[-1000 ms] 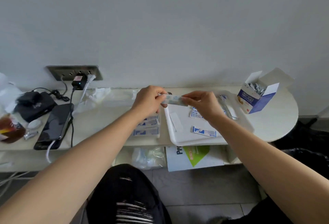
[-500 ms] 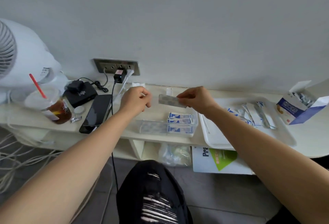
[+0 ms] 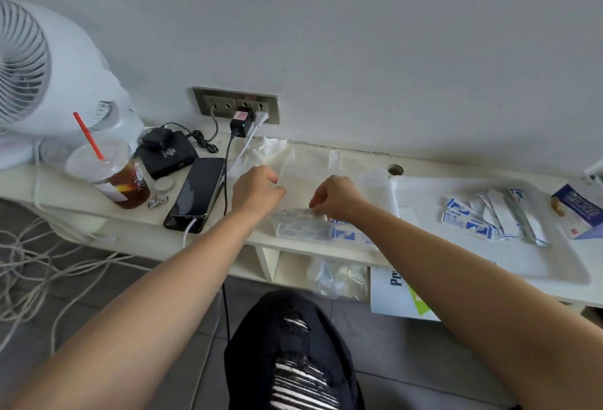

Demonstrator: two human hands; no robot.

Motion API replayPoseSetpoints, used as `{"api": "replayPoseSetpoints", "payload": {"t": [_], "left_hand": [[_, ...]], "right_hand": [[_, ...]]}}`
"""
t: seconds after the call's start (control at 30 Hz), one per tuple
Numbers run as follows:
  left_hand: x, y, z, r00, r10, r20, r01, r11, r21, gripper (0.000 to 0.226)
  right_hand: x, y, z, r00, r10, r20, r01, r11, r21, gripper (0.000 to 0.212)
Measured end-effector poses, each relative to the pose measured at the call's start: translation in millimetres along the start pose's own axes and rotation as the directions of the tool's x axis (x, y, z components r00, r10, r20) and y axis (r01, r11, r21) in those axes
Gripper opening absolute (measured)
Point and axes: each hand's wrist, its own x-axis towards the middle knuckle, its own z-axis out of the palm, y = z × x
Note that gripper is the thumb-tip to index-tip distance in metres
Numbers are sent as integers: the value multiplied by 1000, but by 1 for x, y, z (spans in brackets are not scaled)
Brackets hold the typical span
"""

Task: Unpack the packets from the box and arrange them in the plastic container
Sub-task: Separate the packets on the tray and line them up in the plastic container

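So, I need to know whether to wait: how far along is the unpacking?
Partly done. Some stacked packets already lie in the clear plastic container. In hand: the right hand pinches a silvery packet at the container. Left: the loose packets heaped on the white tray, plus whatever the box holds, which I cannot see.

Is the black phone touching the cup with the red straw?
Apart. The head view shows a strip of shelf and a small white disc between the phone and the cup.
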Motion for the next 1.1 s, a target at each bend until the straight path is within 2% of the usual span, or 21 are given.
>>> {"api": "replayPoseSetpoints", "payload": {"t": [0.07, 0.17, 0.27, 0.33, 0.43, 0.53, 0.67, 0.77, 0.87, 0.93, 1.0, 1.1], "left_hand": [[0, -1, 1, 1000, -3, -10, 3, 1000, -8, 31], [1, -2, 0, 1000, 3, -22, -3, 1000, -14, 32], [0, -3, 0, 1000, 9, -23, -9, 1000, 2, 32], [-1, -3, 0, 1000, 15, -18, -15, 1000, 18, 32], [-3, -2, -4, 999, 24, -38, -23, 999, 38, 34], [-8, 12, -6, 984, 102, -143, -95, 994, 53, 31], [-18, 63, 9, 891, 370, -264, -393, 919, -41, 25], [-35, 112, 38, 807, 563, -178, -583, 808, -83, 19], [-54, 153, 76, 707, 707, 8, -701, 703, -121, 17], [-62, 167, 102, 664, 732, 156, -722, 681, -122, 18], [-63, 173, 126, 649, 709, 277, -718, 691, -84, 21], [-59, 170, 154, 657, 632, 411, -720, 687, 95, 31]], "right_hand": [[1, -1, 2, 1000, -12, -27, 10, 998, -64, 14], [2, -2, 5, 997, -30, -66, 22, 992, -124, 13], [2, -2, 7, 998, -54, -40, 43, 972, -231, 16], [2, -2, 7, 998, -70, -4, 67, 969, -238, 19], [-3, -3, -3, 991, -129, -28, 124, 982, -143, 17], [-17, 3, -26, 967, -207, -147, 210, 978, 5, 14], [-48, 34, -70, 926, -160, -343, 223, 963, 154, 15], [-75, 82, -94, 906, -39, -421, 114, 981, 155, 14], [-102, 132, -105, 934, 95, -345, -66, 993, 94, 9], [-115, 158, -105, 945, 179, -274, -187, 982, -6, 10], [-125, 180, -100, 944, 270, -191, -292, 951, -99, 23], [-134, 201, -90, 936, 328, -127, -351, 898, -263, 44]]}}
